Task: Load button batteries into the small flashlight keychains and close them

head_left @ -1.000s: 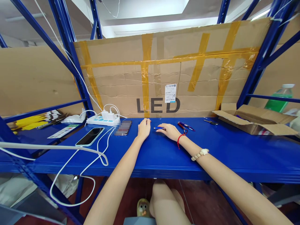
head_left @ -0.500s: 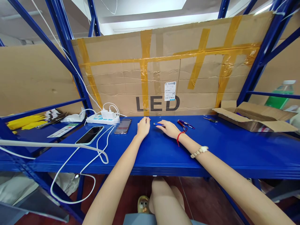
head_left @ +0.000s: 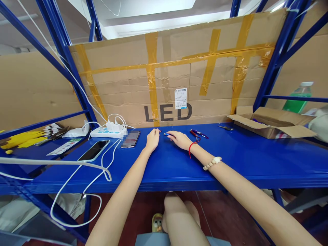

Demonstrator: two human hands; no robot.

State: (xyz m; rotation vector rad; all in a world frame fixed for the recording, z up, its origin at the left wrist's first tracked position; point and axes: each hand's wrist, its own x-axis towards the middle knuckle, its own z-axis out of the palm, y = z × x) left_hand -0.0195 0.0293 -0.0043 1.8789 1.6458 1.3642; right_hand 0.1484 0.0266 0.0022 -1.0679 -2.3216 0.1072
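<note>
Taking the space between the hands as the dial's centre, the right hand [head_left: 180, 139] holds a blue pen [head_left: 167, 134] between thumb and fingers, its visible end pointing toward 9 o'clock, into the narrow gap. The left hand [head_left: 153, 138] has its fingers drawn together; a small reddish spot shows at their tips, and I cannot tell whether they grip anything. Both hands are over the blue surface [head_left: 164, 171], nearer its back edge than its front.

At 12 o'clock a taped cardboard panel [head_left: 125, 90] marked LED stands along the back edge, leaving little room ahead. The front edge runs across at 6 o'clock, with open surface between the forearms and a wider stretch at 4 o'clock.

At 3 o'clock, just beyond the right hand, lie a blue-and-red pen [head_left: 201, 133] and a dark red item [head_left: 194, 133] with a loop at one end; farther that way an open cardboard box [head_left: 271, 123] sits near the right upright.

A dark phone [head_left: 130, 139] lies near the left hand at 9 o'clock, before a white power strip [head_left: 101, 132]. A light-cased phone [head_left: 94, 150] is toward 8 o'clock, where a white cable [head_left: 73, 184] droops over the front edge.
</note>
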